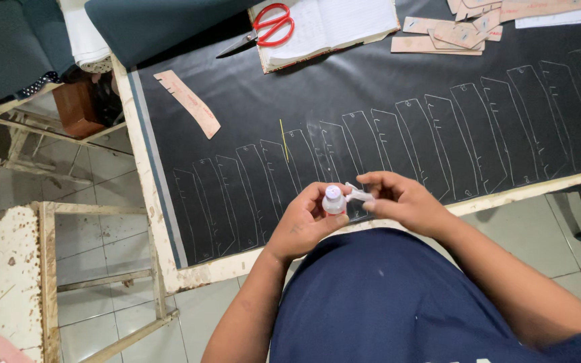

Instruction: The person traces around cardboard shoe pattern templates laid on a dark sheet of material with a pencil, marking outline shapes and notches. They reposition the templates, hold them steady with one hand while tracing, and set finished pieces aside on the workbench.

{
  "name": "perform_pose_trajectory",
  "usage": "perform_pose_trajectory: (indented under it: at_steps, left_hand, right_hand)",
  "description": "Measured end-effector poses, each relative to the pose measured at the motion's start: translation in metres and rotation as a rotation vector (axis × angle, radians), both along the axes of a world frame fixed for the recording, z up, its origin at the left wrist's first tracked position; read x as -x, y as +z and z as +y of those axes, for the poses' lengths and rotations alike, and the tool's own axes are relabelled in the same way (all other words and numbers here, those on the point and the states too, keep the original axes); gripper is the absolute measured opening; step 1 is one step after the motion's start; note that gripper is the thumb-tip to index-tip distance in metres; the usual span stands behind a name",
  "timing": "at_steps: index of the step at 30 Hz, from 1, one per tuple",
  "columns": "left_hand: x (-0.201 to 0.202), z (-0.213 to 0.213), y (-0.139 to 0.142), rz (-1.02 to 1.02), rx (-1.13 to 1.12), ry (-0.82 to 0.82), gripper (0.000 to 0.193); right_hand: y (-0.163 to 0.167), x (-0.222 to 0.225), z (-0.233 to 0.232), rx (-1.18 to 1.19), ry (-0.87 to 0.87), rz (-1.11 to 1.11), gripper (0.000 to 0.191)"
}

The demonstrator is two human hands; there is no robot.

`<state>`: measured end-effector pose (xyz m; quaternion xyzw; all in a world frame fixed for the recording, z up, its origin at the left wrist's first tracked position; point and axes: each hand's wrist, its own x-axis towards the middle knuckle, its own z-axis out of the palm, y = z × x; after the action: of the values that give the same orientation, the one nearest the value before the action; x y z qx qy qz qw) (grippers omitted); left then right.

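A small white bottle [333, 200] is gripped in the left hand [304, 222], and a small clear cap-like piece [358, 195] beside its top is pinched by the right hand [401, 200]. Both are held over the near edge of a table covered in black fabric [250, 101] chalked with rows of pattern outlines. Red-handled scissors [267, 30], an open notebook [331, 27], cardboard templates [455, 33] and a single template strip [188, 102] are laid farther back.

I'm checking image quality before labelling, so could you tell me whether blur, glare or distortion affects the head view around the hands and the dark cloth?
Head view: light is even and soft, with no harsh glare on the black cloth; the chalk outlines read sharply. The left hand, right hand and the small white bottle look slightly soft. The table edge bows, showing wide-angle distortion.
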<state>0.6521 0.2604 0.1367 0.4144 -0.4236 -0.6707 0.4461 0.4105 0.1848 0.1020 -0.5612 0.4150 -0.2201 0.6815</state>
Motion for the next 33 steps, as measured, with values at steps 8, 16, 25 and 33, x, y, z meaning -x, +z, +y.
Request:
perform_pose_trajectory:
  at_steps: [8,16,25,33]
  left_hand:
    - [0.004,0.007,0.018,-0.219,0.147,-0.026,0.056]
    - [0.020,0.008,0.020,-0.228,0.061,-0.076,0.059]
    - [0.043,0.017,0.008,-0.164,-0.008,-0.002,0.055]
    - [0.077,0.025,-0.009,-0.144,-0.038,0.079,0.056]
  right_hand:
    - [-0.002,0.002,0.009,0.770,-0.102,0.078,0.014]
    - [-0.003,0.006,0.011,-0.042,-0.180,-0.179,0.013]
    - [-0.029,0.024,0.005,-0.144,-0.018,-0.201,0.014]
    - [-0.041,0.041,-0.008,0.063,0.047,-0.182,0.015]
